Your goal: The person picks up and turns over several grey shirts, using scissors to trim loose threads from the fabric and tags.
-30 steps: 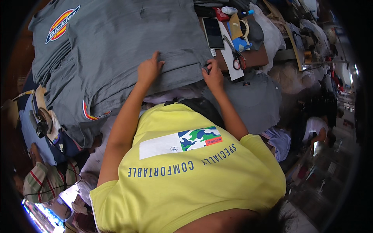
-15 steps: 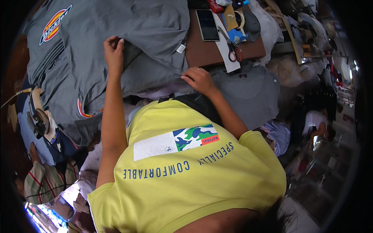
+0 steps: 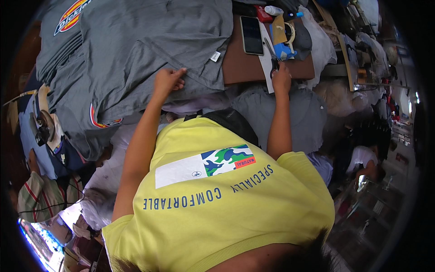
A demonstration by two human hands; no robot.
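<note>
A grey T-shirt [image 3: 136, 50] lies spread over a stack of similar grey garments, with a small white tag [image 3: 215, 56] at its right edge. Just over its near edge is my left hand [image 3: 167, 82], fingers loosely bent and apart, with nothing visible in them. My right hand [image 3: 281, 79] has its fingers closed at the dark handles of a pair of scissors [image 3: 273, 62]. The scissors lie over a white paper strip [image 3: 266, 72] on a brown board [image 3: 240, 70], blades pointing away from me. My fingers partly hide the handles.
A phone [image 3: 252, 35] lies left of the scissors. Beyond them are a tape roll [image 3: 289, 34] and a blue packet [image 3: 284, 52]. Another grey garment [image 3: 299, 113] lies near my right forearm. An iron [image 3: 43, 127] stands at far left. Another person [image 3: 362, 161] sits at far right.
My right hand has left the shirt's near right edge and moved right to the scissors' handles. My left hand has let go of the shirt and come nearer and to the right.
</note>
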